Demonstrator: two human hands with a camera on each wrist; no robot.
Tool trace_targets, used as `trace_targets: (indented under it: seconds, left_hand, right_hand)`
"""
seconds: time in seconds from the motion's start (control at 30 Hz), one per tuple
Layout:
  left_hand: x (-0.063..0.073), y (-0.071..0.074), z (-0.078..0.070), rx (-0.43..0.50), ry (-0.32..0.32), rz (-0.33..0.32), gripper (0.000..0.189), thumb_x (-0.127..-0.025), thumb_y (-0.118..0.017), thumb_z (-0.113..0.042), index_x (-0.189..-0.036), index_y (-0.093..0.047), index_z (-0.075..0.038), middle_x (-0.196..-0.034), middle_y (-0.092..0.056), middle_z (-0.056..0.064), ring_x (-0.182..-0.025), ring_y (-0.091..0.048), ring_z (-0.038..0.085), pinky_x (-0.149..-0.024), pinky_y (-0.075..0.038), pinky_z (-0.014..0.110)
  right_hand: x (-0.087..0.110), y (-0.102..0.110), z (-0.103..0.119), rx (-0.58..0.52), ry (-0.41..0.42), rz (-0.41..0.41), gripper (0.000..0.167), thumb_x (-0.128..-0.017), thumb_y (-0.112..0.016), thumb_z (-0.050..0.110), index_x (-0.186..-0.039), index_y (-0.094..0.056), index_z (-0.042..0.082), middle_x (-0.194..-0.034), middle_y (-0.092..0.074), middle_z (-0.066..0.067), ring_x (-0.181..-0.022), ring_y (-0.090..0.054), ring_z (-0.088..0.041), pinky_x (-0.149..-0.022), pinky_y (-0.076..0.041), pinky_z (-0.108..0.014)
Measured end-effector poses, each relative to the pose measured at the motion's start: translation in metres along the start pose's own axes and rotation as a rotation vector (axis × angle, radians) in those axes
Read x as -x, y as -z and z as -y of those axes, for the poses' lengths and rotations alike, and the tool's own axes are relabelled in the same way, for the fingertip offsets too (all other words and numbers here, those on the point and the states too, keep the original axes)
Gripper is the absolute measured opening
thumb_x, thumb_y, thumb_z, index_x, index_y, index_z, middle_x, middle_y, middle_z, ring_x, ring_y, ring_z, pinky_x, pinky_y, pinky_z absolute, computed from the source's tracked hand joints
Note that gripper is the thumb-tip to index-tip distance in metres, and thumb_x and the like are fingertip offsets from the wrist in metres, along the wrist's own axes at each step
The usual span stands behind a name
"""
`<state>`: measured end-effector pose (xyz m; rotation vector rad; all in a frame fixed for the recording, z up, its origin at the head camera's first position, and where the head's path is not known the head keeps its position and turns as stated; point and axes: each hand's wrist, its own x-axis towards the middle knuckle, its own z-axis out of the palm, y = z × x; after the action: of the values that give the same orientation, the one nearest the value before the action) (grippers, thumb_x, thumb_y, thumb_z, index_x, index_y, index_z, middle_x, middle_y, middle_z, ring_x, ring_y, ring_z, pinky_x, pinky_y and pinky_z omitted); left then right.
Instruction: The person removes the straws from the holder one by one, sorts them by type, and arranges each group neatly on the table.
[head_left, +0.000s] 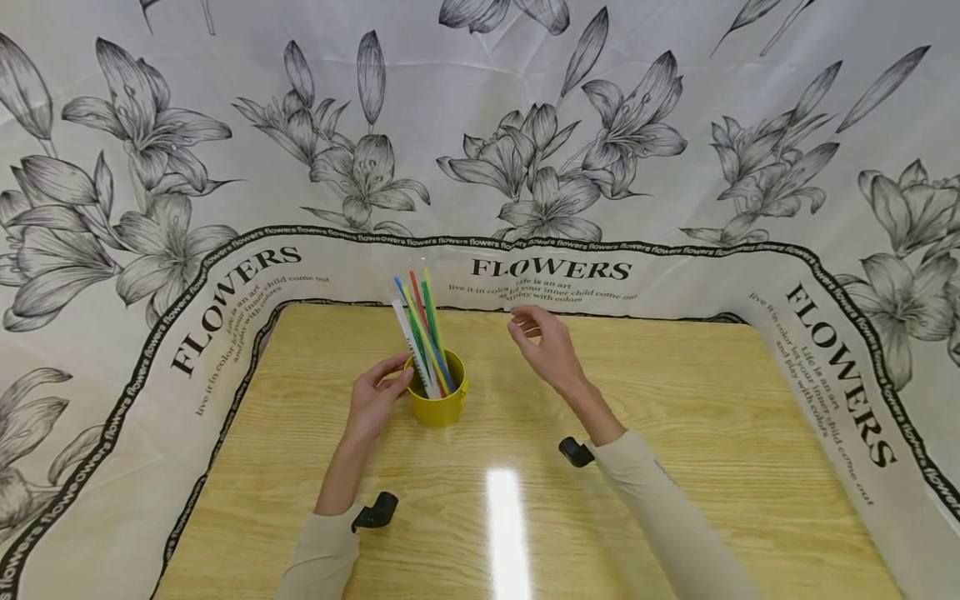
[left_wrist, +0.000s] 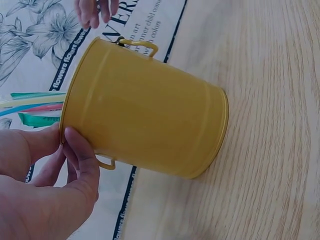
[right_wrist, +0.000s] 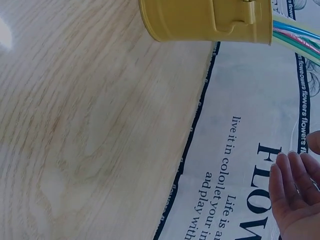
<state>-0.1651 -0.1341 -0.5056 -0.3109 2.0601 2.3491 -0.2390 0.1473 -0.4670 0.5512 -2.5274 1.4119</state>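
A small yellow metal bucket (head_left: 438, 410) stands upright on the table. Long, thin straw-like sticks (head_left: 429, 321) in blue, yellow, red and green lean out of it, beside a printed white strip (head_left: 412, 342). My left hand (head_left: 375, 398) pinches the bucket's rim on its left side, thumb and fingers meeting at the edge in the left wrist view, close to a small side handle (left_wrist: 106, 162). To the right of the bucket, my right hand (head_left: 546, 343) is raised near the table's back edge, its fingers slightly bent and holding nothing. The sticks' lower ends are hidden inside the bucket.
The light wooden table (head_left: 675, 400) ends at a white cloth (head_left: 352, 275) with flower drawings and lettering, which rises behind and along both sides. A bright reflection lies on the table's front half. Each wrist carries a black camera mount (head_left: 377, 510).
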Motion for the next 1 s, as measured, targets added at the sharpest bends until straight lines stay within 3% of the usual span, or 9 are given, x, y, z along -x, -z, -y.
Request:
trace_targets:
  seconds: [0.47, 1.0]
  left_hand:
    - [0.001, 0.001, 0.001, 0.043, 0.035, 0.002, 0.037, -0.101, -0.067, -0.006, -0.136, -0.062, 0.002, -0.131, -0.058, 0.016, -0.093, -0.064, 0.01, -0.086, -0.059, 0.029]
    - [0.001, 0.0, 0.003, 0.113, 0.037, -0.004, 0.036, -0.1, -0.065, -0.001, -0.135, -0.061, 0.006, -0.127, -0.06, 0.014, -0.091, -0.064, 0.014, -0.079, -0.058, 0.024]
  right_hand:
    - [-0.009, -0.031, 0.018, -0.066, 0.031, 0.048, 0.027, -0.103, -0.065, 0.012, -0.126, -0.065, -0.002, -0.113, -0.069, -0.017, -0.102, -0.067, -0.028, -0.089, -0.059, -0.041]
    - [-0.016, -0.066, 0.032, -0.164, 0.033, 0.087, 0.028, -0.103, -0.065, 0.012, -0.128, -0.063, -0.002, -0.117, -0.069, -0.019, -0.104, -0.068, -0.029, -0.091, -0.059, -0.04]
